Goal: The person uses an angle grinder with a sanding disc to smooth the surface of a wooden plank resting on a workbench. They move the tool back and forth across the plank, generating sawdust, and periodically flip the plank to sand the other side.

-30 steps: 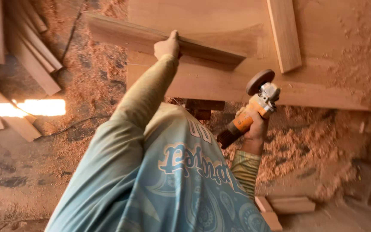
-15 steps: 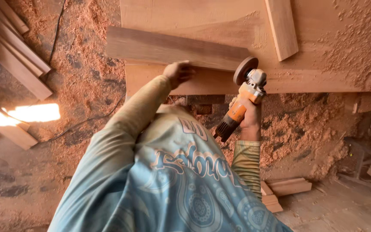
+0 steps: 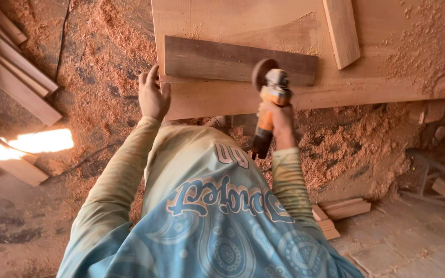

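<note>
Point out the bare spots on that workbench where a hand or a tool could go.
Bare bench top lies above the dark plank, left of the pale slat. Right of the slat, the surface carries sawdust. The front edge is crowded: the right hand holds the grinder at the plank, and the left hand is at the corner.

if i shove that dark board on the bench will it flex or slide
The dark board looks thick and flat, so it probably stays stiff. It lies loose on the dusty workbench, so it may well slide; the left hand sits at its end, perhaps steadying it.
</note>
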